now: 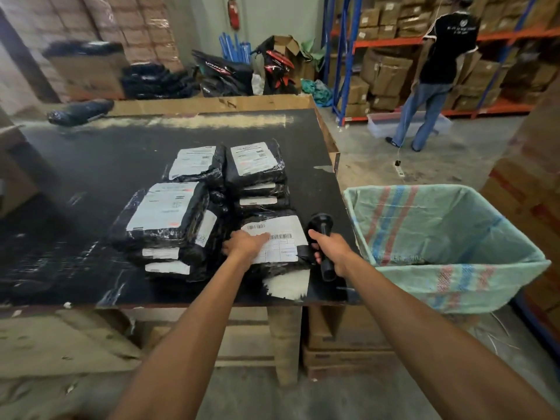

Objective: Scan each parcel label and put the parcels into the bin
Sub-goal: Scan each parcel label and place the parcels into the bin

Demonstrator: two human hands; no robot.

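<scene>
Black, scuffed, flat board table top [91, 183], glossy with pale scratches, its near left edge lost in shadow. Far left corner: one long bundle wrapped in shiny black plastic film [80, 112], contents not discernible. Centre-left: stack of flat parcels in crinkled black plastic wrap [165, 221], the top one bearing a white rectangular paper label, lower labels showing only as thin white edges; print too small to read. Behind it, a single similar parcel with white label [194, 163]. To its right, a taller stack of black-wrapped parcels [257, 177], labels on the lower ones half hidden. Nearest the table's front edge: a black-wrapped parcel with a large white barcode label [280, 241], a torn white fibrous patch showing at its near corner. Left hand [244, 245] rests on this label, fingers extended flat and pressing on the paper, its left portion covered. Right hand [330, 248] grips a black plastic handheld barcode scanner [321, 228] by the handle, fingers curled fully round it, scanner head raised just right of the label. Right of the table: rectangular bin lined with a pale green woven plastic sack with red and blue stripes [448, 286], its bottom hidden. Background right: a person in dark top and jeans [436, 83] before blue-and-orange shelving of brown cartons [381, 56].
</scene>
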